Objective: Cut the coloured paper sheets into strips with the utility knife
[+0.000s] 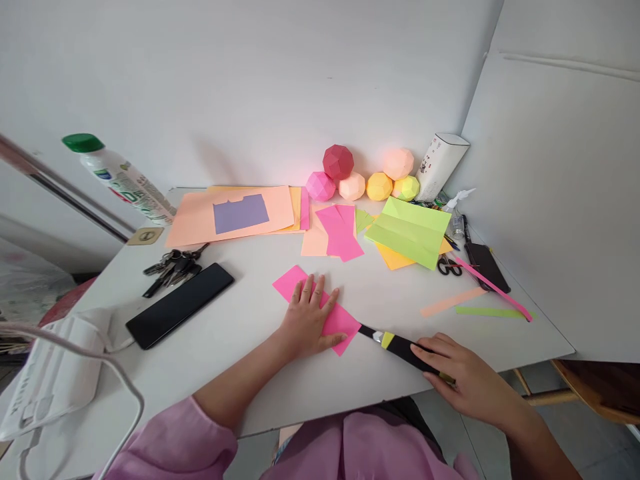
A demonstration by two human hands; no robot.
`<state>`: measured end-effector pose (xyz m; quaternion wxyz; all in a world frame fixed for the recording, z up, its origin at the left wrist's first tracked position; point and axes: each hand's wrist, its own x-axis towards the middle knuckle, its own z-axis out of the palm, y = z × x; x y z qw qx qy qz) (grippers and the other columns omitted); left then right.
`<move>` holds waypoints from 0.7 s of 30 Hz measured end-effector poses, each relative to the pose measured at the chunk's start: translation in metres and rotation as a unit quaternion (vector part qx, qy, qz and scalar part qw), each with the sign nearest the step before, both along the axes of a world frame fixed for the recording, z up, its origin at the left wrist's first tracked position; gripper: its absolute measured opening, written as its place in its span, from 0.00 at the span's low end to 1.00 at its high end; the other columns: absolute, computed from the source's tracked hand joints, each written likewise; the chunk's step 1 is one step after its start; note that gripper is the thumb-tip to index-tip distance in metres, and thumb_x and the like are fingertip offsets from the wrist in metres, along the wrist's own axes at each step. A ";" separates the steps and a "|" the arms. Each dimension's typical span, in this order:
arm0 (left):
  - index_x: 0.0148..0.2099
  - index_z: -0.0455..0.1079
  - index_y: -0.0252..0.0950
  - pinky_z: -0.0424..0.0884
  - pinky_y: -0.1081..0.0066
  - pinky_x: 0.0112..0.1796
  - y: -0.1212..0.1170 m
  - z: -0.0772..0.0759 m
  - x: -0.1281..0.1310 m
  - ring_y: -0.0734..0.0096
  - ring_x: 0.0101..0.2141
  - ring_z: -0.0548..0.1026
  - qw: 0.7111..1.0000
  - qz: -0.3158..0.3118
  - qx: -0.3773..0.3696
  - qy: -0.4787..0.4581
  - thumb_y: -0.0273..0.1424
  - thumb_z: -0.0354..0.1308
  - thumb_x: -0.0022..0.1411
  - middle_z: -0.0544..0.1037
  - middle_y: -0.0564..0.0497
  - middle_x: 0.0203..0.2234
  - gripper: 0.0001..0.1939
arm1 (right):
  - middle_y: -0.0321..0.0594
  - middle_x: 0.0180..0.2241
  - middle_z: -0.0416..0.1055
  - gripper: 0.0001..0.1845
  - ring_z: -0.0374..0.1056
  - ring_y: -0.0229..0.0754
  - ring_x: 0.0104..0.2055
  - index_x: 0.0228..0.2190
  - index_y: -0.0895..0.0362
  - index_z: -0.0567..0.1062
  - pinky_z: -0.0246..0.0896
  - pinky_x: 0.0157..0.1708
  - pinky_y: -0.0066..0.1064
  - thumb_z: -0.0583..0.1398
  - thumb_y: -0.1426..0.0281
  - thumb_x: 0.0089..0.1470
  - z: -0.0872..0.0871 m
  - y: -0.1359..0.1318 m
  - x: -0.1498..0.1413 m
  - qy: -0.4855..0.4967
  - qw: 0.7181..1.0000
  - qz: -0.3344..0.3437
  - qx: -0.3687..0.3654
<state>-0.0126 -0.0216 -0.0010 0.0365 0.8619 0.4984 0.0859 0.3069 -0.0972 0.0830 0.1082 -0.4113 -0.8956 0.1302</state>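
I see the left hand [309,321] flat, fingers spread wide, on a bright pink paper sheet [344,321]; right of that sheet, the right hand [463,375] curls its fingers around a slim black-and-yellow knife [407,350]

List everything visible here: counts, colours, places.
Flat sheet: 1, pink, centre
Utility knife: 1, black-yellow, front right
Other papers: several, pink, peach, yellow, green, purple, back
Strips: 3, pink, peach, green, right
Balls: 6, red, pink, peach, yellow, greenish, back
Bottle: 1, white, back left
Carton: 1, white, back right
Dropper bottle: 1, clear, right
Scissors: 1, black, right
Keys: bunch, dark, left
Phone: 1, black, left
Device: 1, white, left
Cables: several, white, front left
Table: 1, white, beneath
Top: 1, mauve, front
Left grip: 1, bare, on sheet
Right grip: 1, bare, holding knife
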 end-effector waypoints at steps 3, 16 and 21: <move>0.66 0.51 0.38 0.41 0.43 0.58 0.000 0.000 0.001 0.36 0.64 0.42 1.000 0.003 0.003 -0.004 0.63 0.45 0.53 0.50 0.37 0.65 0.48 | 0.46 0.46 0.73 0.22 0.69 0.47 0.46 0.53 0.52 0.70 0.72 0.41 0.38 0.55 0.74 0.57 -0.002 0.003 -0.003 0.003 1.000 0.001 0.002; 0.66 0.51 0.35 0.41 0.42 0.58 -0.001 0.001 0.002 0.35 0.64 0.41 1.000 0.005 -0.002 0.001 0.63 0.43 0.54 0.50 0.35 0.65 0.48 | 0.45 0.46 0.73 0.22 0.68 0.46 0.46 0.53 0.54 0.70 0.72 0.42 0.38 0.55 0.74 0.57 -0.007 0.008 -0.010 0.001 1.000 0.002 0.000; 0.67 0.50 0.36 0.40 0.43 0.58 -0.001 0.002 0.003 0.36 0.64 0.41 1.000 0.007 -0.006 0.005 0.64 0.42 0.53 0.51 0.35 0.65 0.48 | 0.45 0.47 0.73 0.22 0.68 0.48 0.47 0.53 0.54 0.71 0.72 0.42 0.40 0.55 0.74 0.57 -0.005 0.007 0.000 -0.016 1.000 -0.005 0.009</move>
